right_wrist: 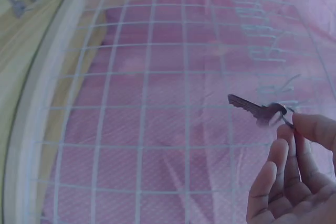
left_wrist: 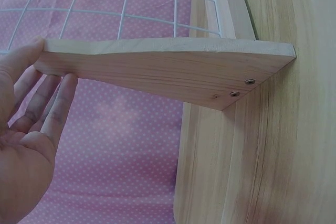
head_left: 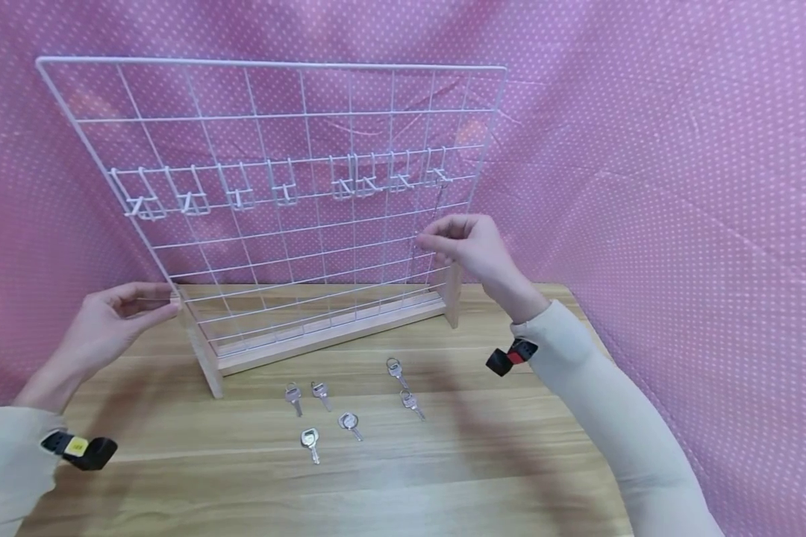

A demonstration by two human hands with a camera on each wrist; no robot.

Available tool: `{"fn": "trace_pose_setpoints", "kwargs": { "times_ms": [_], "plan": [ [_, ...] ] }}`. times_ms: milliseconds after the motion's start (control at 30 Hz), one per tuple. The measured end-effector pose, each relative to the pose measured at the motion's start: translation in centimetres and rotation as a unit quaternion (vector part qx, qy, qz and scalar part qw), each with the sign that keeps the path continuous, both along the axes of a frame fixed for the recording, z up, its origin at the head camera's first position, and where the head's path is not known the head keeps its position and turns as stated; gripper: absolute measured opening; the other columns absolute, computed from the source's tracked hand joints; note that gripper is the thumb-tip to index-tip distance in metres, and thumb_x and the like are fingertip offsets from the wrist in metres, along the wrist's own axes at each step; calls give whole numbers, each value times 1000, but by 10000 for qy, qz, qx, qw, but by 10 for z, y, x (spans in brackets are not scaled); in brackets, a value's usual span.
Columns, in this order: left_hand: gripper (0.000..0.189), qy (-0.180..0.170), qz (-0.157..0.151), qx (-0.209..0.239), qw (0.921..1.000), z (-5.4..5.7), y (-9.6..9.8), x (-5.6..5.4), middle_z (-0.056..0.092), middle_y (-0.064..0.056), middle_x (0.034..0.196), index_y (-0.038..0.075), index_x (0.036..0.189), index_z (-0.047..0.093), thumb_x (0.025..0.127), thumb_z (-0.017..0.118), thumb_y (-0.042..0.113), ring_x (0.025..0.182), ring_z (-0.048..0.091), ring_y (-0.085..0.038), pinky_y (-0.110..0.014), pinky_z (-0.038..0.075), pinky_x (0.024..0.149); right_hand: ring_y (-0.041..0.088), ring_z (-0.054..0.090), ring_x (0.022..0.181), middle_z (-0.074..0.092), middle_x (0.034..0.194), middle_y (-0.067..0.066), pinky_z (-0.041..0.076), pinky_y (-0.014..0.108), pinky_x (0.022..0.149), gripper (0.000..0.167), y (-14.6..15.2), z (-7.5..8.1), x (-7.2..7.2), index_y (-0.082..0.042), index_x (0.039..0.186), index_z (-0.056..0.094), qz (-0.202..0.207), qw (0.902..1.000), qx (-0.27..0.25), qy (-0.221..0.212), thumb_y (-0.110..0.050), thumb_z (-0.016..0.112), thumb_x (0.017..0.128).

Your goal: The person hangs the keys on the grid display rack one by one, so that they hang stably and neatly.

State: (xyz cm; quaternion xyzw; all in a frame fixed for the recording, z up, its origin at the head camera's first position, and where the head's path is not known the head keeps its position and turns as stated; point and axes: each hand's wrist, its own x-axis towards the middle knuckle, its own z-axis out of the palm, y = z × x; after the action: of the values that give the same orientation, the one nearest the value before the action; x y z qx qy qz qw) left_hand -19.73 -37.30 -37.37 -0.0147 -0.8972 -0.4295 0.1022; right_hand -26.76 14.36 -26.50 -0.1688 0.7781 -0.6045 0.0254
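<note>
A key [right_wrist: 258,111] hangs from a small ring, which my right hand [head_left: 466,242] pinches between thumb and fingertips. That hand is in front of the right part of a white wire grid [head_left: 275,64], below the rightmost hook [head_left: 438,176]. In the right wrist view the key's blade points away from the fingers. My left hand [head_left: 116,322] holds the upper end of the grid stand's left wooden side piece [left_wrist: 157,69], thumb on one face and fingers on the other. Several keys with rings, among them one key [head_left: 310,441] nearest me, lie on the table.
Several white hooks [head_left: 192,201] hang in a row across the grid. The stand's wooden base [head_left: 336,333] rests on a wood-grain table [head_left: 242,477]. Pink dotted cloth [head_left: 678,186] surrounds the table at the back and sides.
</note>
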Motion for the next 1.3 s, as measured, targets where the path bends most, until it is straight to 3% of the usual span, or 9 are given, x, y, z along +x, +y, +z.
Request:
{"fn": "trace_pose_setpoints", "kwargs": {
  "times_ms": [200,367,633,967,1300],
  "plan": [
    [47,21,-28,17,10000,0,0,1,61,47,100,1,133,66,98,78,32,90,63,20,-2,51,75,6,61,64,75,82,-7,52,17,60,6,-9,19,-5,-15,94,77,-202,9976,-627,190,-10,77,97],
    [48,35,-11,-17,10000,0,1,1,61,47,100,1,132,66,98,78,32,89,63,21,-2,50,75,8,59,62,75,81,-8,49,17,59,3,-15,27,-10,-11,95,79,-471,9944,-863,388,-13,80,95],
    [48,53,-3,-4,10000,0,1,0,60,48,99,0,132,65,98,78,32,89,62,22,-2,51,75,8,66,63,77,84,-9,55,18,61,12,-22,34,-12,-7,99,80,-1023,9900,-626,740,-17,83,93],
    [49,51,14,-19,10000,0,1,1,60,48,100,1,132,66,98,78,33,89,62,22,-2,51,75,9,70,69,76,80,-8,62,24,65,11,-31,33,-18,-2,100,79,-1165,9873,-331,1026,-10,81,93],
    [47,8,12,-52,10000,-1,-1,0,59,48,100,4,133,67,98,78,34,90,61,22,-2,50,74,8,66,66,76,82,-10,57,20,61,12,-26,19,-17,-6,102,79,-956,9898,135,1047,-14,82,93]
  ]
}}
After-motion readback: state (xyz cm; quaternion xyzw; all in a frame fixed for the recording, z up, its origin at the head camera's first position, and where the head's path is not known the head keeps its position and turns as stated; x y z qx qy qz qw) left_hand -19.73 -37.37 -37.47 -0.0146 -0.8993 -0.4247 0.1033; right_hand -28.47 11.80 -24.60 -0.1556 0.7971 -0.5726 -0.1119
